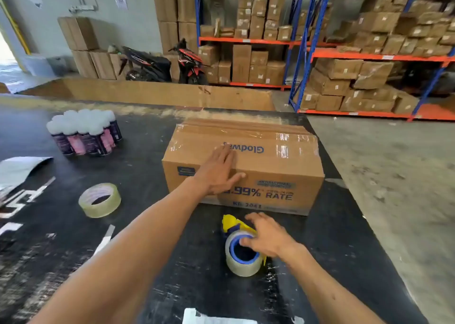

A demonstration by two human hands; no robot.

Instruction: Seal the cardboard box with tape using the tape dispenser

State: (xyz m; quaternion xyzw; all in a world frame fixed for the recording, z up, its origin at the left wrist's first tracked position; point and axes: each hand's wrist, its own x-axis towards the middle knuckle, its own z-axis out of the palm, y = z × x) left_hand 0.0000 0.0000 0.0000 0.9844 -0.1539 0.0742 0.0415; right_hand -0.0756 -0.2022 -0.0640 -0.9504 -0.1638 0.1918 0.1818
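Observation:
A brown cardboard box with blue print stands on the black table, its flaps shut and clear tape across its top. My left hand lies flat on the box's near top edge, fingers spread. In front of the box, the yellow and blue tape dispenser rests on the table with a clear tape roll on its blue hub. My right hand is over the dispenser, fingers apart and touching the roll and frame; I see no closed grip.
A loose roll of clear tape lies left of the box. A shrink-wrapped pack of spray cans stands at the far left. The black table ends on the right at bare concrete floor. Shelving with cartons and two scooters stand behind.

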